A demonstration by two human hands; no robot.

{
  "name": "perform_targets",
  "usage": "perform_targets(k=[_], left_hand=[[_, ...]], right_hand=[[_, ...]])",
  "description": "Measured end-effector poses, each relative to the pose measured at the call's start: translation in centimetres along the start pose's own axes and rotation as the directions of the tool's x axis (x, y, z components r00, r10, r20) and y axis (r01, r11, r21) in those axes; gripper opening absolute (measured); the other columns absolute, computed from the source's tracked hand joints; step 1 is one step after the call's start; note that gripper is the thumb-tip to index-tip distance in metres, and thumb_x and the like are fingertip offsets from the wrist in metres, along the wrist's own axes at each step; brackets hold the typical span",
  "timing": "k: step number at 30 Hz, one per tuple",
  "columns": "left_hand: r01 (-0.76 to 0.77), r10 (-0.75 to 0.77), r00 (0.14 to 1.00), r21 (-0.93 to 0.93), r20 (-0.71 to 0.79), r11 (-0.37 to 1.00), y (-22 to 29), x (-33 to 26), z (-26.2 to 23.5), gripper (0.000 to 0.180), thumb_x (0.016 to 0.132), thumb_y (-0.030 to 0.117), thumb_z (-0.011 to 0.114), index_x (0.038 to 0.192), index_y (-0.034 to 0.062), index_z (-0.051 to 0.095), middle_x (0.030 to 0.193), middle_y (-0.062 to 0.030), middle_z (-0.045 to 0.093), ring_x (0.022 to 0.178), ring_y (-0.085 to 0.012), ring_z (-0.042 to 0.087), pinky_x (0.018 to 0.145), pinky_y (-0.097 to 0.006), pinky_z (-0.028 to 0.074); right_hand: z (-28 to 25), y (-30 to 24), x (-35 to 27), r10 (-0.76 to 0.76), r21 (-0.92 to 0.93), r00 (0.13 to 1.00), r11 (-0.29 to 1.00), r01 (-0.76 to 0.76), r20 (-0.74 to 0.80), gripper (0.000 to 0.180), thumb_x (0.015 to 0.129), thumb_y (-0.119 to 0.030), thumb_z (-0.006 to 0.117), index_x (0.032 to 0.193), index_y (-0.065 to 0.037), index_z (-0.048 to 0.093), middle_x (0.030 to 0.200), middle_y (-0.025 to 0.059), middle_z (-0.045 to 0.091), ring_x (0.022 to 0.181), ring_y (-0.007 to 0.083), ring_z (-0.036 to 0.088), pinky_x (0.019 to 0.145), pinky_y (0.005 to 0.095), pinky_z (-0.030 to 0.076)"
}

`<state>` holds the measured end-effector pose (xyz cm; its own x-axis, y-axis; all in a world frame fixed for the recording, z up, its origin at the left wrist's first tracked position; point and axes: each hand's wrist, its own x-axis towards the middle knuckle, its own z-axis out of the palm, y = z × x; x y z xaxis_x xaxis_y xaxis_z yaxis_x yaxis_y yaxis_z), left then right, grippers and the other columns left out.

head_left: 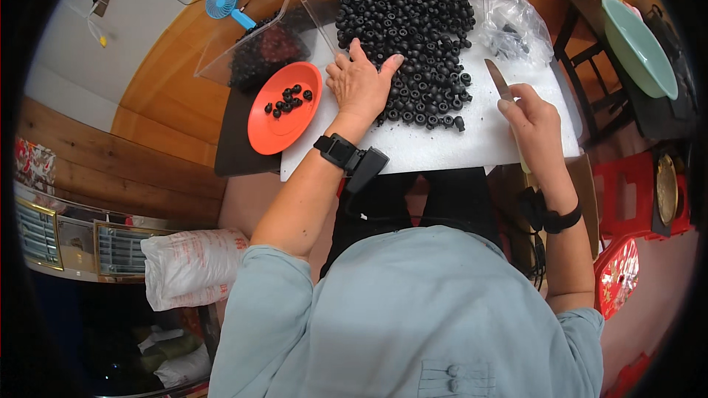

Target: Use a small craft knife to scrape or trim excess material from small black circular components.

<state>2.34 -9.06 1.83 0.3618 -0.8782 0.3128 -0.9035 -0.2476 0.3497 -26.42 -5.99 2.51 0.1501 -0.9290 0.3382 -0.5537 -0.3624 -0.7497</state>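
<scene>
A large heap of small black rounded parts with holes [417, 36], perhaps rubber or plastic, covers much of a white foam board [472, 149]. My left hand [359, 87] rests at the heap's left edge, fingers spread, thumb over the parts; whether a part lies under the fingers is hidden. Right of the heap, my right hand [535, 126] grips a small knife [498, 78], its blade angled up and to the left above the board. An orange-red plate [276, 138] beside my left hand holds several of the black parts.
Behind the plate stands a clear box [214, 64] with more dark parts. A blue fan [223, 2] is at the far left, a clear plastic bag [512, 25] at the far right. A green basin [640, 51] and red stool [627, 191] stand right; a white sack [193, 265] lies left.
</scene>
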Motion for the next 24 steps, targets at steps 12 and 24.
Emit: perform_targets(k=[12, 24], left_hand=[[-0.020, 0.025, 0.999, -0.190, 0.024, 0.982, 0.0, -1.4, 0.8, 0.086, 0.094, 0.062, 0.061, 0.148, -0.0033, 0.044, 0.141, -0.0305, 0.049, 0.132, -0.0445, 0.040, 0.113, -0.055, 0.030], [-0.183, 0.160, 0.983, -0.639, -0.095, 0.747, 1.6, -2.7, -0.7, 0.077, 0.093, 0.047, 0.072, 0.142, -0.0070, 0.050, 0.145, -0.0259, 0.048, 0.133, -0.0390, 0.040, 0.115, -0.045, 0.032]], right_hand=[[0.8, 1.4, -0.8, 0.061, 0.142, 0.997, 0.988, -0.053, -0.054, 0.024, 0.093, -0.024, 0.069, 0.103, -0.002, 0.068, 0.057, 0.0096, 0.057, 0.052, 0.0212, 0.058, 0.055, 0.0350, 0.043], [3.8, -1.7, -1.5, -0.294, -0.453, 0.943, 0.869, 0.198, -0.153, 0.016, 0.087, -0.022, 0.074, 0.087, -0.009, 0.065, 0.076, 0.0086, 0.067, 0.069, 0.0298, 0.068, 0.056, 0.0418, 0.051]])
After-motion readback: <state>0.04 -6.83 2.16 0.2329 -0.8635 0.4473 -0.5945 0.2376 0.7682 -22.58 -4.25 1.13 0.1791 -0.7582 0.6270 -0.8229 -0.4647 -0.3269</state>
